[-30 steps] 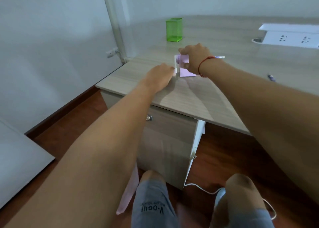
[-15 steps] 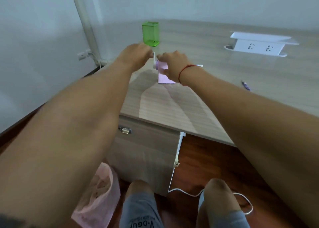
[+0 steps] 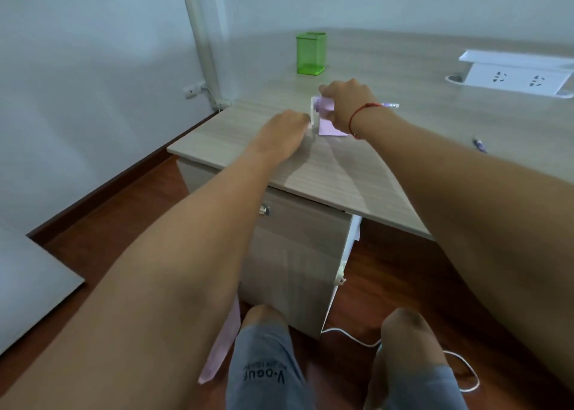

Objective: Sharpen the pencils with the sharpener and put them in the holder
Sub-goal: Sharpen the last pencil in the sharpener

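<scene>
A pink crank sharpener [image 3: 326,127] stands on the wooden desk [image 3: 357,176] near its left end. My right hand [image 3: 348,105] grips the top of its body. A pencil [image 3: 390,105] sticks out of the sharpener to the right, behind my wrist. My left hand [image 3: 284,130] holds the white crank handle [image 3: 313,114] on the sharpener's left side, low in its turn. The green mesh holder [image 3: 310,53] stands upright and apart, farther back on the desk. Another pencil [image 3: 480,145] lies on the desk at the right.
A white socket box [image 3: 515,74] sits at the back right of the desk. Under the desk are a drawer cabinet [image 3: 298,254], a pink bin bag [image 3: 222,344] and a white cable [image 3: 403,344] on the floor. My knees show at the bottom.
My left hand has swung the crank from its high position beside the holder back down to the low side. My right hand has stayed on the sharpener. The camera view shifted.
</scene>
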